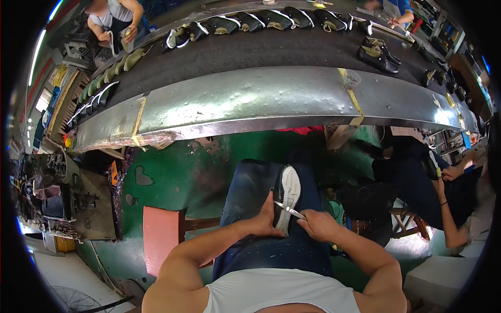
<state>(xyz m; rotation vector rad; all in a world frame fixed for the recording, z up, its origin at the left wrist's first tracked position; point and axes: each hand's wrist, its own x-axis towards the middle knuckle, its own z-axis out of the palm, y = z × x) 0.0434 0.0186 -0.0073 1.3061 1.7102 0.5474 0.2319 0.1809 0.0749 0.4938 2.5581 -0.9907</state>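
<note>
A shoe lies across my thighs with its pale grey-white sole facing up and its toe pointing away from me. My left hand grips it along the left side near the heel. In my right hand is a thin, light-coloured hand tool. Its narrow front end reaches over the middle of the sole toward my left thumb; from here I cannot make out whether it is a knife or a brush.
Ahead runs a long bench with a metal edge and a dark belt carrying rows of shoes. A reddish block stands left of my legs. At right, a seated co-worker's hand is near a shoe; two people are across the bench.
</note>
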